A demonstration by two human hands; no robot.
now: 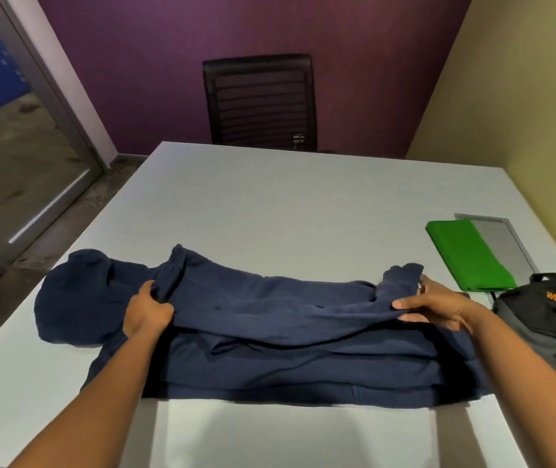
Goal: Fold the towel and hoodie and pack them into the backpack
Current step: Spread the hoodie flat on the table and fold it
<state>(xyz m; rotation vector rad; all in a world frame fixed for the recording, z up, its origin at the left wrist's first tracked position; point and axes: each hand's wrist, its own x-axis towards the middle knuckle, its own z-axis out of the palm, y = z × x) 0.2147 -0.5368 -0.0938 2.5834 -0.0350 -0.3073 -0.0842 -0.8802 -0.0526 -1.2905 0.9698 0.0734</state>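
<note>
A navy blue hoodie [269, 339] lies sideways across the near part of the white table [286, 204], its hood at the left. My left hand [146, 310] grips a raised fold of it near the shoulder. My right hand [438, 307] pinches the same fold near the hem end, and the fold hangs lifted between them. A green towel [465, 253] lies folded flat at the right. The dark backpack [553, 319] with orange lettering sits at the right edge, just right of my right hand and partly cut off.
A grey flat panel [502, 241] lies under the towel's far side. A black chair [259, 103] stands beyond the table's far edge against the purple wall. A glass door [16, 157] is at the left, and a yellow wall at the right.
</note>
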